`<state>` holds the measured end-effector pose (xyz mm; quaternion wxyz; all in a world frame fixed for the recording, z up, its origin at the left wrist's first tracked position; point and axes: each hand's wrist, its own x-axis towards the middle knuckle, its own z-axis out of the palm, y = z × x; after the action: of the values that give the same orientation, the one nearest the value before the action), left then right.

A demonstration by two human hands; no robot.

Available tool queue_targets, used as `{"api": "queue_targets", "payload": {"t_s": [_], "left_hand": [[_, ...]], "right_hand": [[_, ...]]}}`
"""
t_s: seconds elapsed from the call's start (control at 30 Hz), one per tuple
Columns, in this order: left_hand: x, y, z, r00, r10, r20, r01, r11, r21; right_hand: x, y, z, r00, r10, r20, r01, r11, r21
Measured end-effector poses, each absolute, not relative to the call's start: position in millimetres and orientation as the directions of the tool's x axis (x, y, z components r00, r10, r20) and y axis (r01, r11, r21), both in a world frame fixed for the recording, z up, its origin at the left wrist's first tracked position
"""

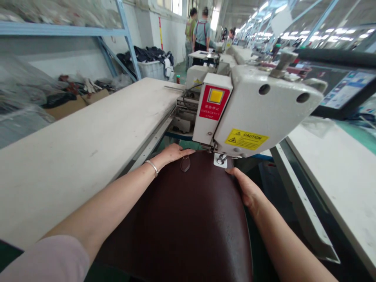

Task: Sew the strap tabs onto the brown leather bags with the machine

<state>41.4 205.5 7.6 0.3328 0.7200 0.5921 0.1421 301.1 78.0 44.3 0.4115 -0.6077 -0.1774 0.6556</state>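
A large dark brown leather-like piece [188,219] spreads from the head of a sewing machine [261,105] down toward me. At its upper left edge my left hand [174,152] grips it, thumb on top and pointing at the needle area; the other fingers are mostly hidden. A small teardrop-shaped brown tab [185,163] lies on the piece just below that thumb. My right hand [245,184] holds the right edge, thumb on the surface and fingers hidden beneath. Between the hands, a white presser plate [220,160] sits on the piece under the machine head.
White tabletops [88,121] flank the machine left and right, with metal rails [308,207] along their inner edges. A yellow emergency stop button [216,96] faces me. A monitor [343,86] stands at right. Two people [201,35] stand far back, near a bin of dark cloth [151,68].
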Motion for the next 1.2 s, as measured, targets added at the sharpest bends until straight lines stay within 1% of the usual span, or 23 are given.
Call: {"api": "queue_targets", "payload": {"t_s": [0.1,0.3,0.4,0.47,0.63,0.87,0.93,1.07,1.13,1.2], "left_hand": [[41.4,211.2,8.3,0.271,0.940,-0.208,0.736,-0.063,0.674],[42.4,210.4,13.0,0.315,0.908,-0.275,0.741,-0.054,0.669],[40.2,205.9,12.9,0.321,0.902,-0.289,0.775,-0.075,0.628],[39.4,202.5,12.7,0.301,0.902,-0.309,0.794,-0.058,0.606],[40.6,196.7,18.1,0.292,0.907,-0.303,0.804,-0.061,0.592],[43.7,180.5,30.9,0.244,0.919,-0.308,0.888,-0.084,0.452],[43.0,163.5,31.4,0.272,0.913,-0.306,0.891,-0.119,0.438],[37.7,115.8,26.0,0.427,0.864,-0.265,0.849,-0.283,0.446],[36.9,94.8,18.3,0.484,0.834,-0.266,0.841,-0.358,0.405],[42.1,81.3,7.3,0.505,0.803,-0.318,0.849,-0.394,0.353]], "right_hand": [[301.1,83.4,43.8,0.088,0.759,-0.646,-0.317,-0.593,-0.740],[302.3,68.1,41.2,0.065,0.760,-0.647,-0.316,-0.599,-0.736],[301.7,48.3,41.5,0.031,0.785,-0.619,-0.308,-0.582,-0.753],[301.4,35.6,42.7,0.030,0.807,-0.590,-0.304,-0.555,-0.774],[301.0,18.4,44.1,0.025,0.837,-0.546,-0.293,-0.516,-0.805],[305.0,-10.2,38.3,-0.005,0.836,-0.549,-0.320,-0.521,-0.791],[305.5,-32.8,33.5,-0.031,0.846,-0.531,-0.337,-0.509,-0.792],[299.4,-90.9,14.2,-0.080,0.857,-0.509,-0.407,-0.494,-0.769],[298.8,-114.6,-1.4,-0.056,0.839,-0.541,-0.447,-0.505,-0.738],[308.1,-126.0,-19.2,-0.037,0.825,-0.564,-0.462,-0.515,-0.722]]}}
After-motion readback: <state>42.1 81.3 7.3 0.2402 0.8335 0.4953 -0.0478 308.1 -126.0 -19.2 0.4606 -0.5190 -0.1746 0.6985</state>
